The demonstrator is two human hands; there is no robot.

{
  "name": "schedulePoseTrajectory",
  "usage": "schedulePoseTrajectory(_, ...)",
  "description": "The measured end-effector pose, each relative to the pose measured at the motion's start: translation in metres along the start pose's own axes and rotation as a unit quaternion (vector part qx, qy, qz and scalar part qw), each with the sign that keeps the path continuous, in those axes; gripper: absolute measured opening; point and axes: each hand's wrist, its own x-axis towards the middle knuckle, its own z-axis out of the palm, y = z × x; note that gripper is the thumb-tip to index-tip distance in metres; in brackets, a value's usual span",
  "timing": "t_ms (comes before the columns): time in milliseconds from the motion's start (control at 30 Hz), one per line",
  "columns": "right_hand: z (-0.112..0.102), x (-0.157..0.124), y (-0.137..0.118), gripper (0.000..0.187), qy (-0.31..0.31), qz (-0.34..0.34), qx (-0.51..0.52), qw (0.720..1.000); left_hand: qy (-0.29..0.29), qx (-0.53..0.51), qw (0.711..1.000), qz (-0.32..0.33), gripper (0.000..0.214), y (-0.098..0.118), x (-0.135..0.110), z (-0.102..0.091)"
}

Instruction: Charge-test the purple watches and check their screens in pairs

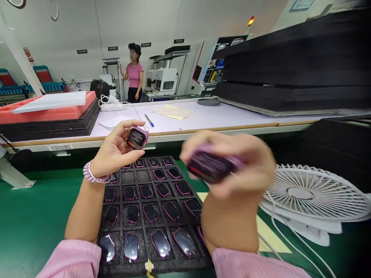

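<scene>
My left hand [111,148] pinches a small purple-framed smartwatch body [136,138] by its edges; its dark screen shows lines of text and an orange-red bar. My right hand [240,166], smeared by motion, is closed around a second purple smartwatch body [210,166], whose screen also shows blurred text and a red bar. Both are held above a black foam tray [139,206] with a grid of compartments. Most visible compartments hold similar purple watch bodies, screens up. Two compartments in an upper row have no watch in them. My right forearm hides part of the tray's right side.
A white fan [301,193] with cables lies at right on the green mat [46,216]. Black foam stacks [290,69] fill the right of the shelf [130,116]. Red foam [52,110], a pen [149,120] and a yellow sheet [173,112] lie there too. Another person [135,73] stands beyond.
</scene>
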Motion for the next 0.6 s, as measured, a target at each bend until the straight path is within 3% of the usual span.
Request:
schedulePoseTrajectory(133, 0.005, 0.039, 0.033, 0.054, 0.019, 0.019, 0.086, 0.996, 0.065, 0.04, 0.997, -0.009, 0.061, -0.013, 0.004, 0.0)
schedulePoseTrajectory(267, 0.012, 0.054, 0.061, 0.067, 0.039, 0.074, 0.145, 0.986, 0.111, 0.041, 0.993, -0.018, 0.066, -0.027, 0.007, 0.001)
schedulePoseTrajectory(600, 0.015, 0.055, 0.068, 0.06, 0.065, 0.07, 0.122, 0.988, 0.125, 0.043, 0.991, -0.016, 0.061, -0.045, 0.009, 0.0)
